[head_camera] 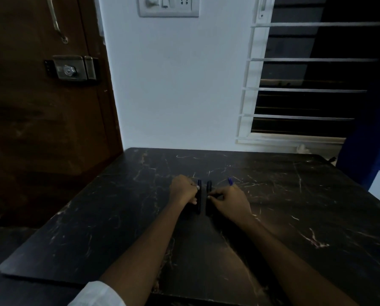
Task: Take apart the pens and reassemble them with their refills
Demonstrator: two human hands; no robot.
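A dark marble table [295, 206] with pale veins is seen across the lower half of the frame, with a wooden door [30, 129] at the upper left and a barred window [306, 85] at the upper right. At the centre of the frame, the left hand [182, 189] and the right hand [231, 202] are laid on the tabletop. Between them, two dark pens are set side by side with a narrow gap, their long axes running from the lower to the upper part of the frame. The left pen [199, 204] is pinched by curled fingertips of the left hand, and the right pen [209, 186] is gripped likewise by the right hand. Both pens appear slim and black; any writing on them is lost in the dimness. A blue pen [230, 181] is seen tilted just above the right hand; whether it is held cannot be told.
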